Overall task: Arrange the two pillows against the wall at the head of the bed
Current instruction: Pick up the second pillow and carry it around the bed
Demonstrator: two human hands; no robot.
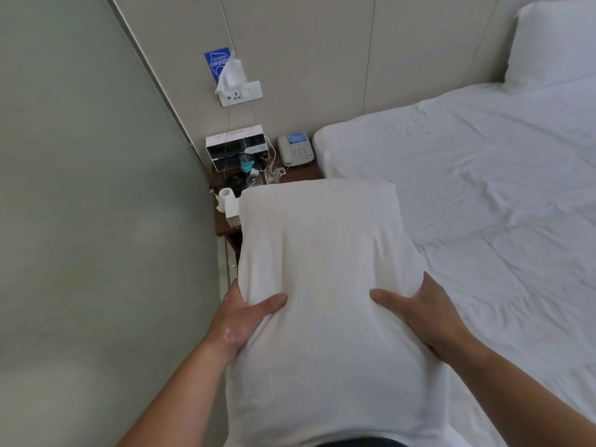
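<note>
I hold a white pillow (pixel 322 253) in the air in front of me, over the left edge of the bed (pixel 483 188). My left hand (pixel 245 317) grips its left side and my right hand (pixel 422 314) grips its right side, thumbs pressed into the top. A second white pillow (pixel 554 43) leans upright against the panelled wall (pixel 322 59) at the head of the bed, at the far right. The bed is covered with a wrinkled white sheet.
A dark wooden nightstand (pixel 300 174) stands between the bed and the left wall, partly hidden by the held pillow. On it are a telephone (pixel 295 151), a white box (pixel 237 146), glasses and small items. A wall socket (pixel 240 93) with a tissue sits above.
</note>
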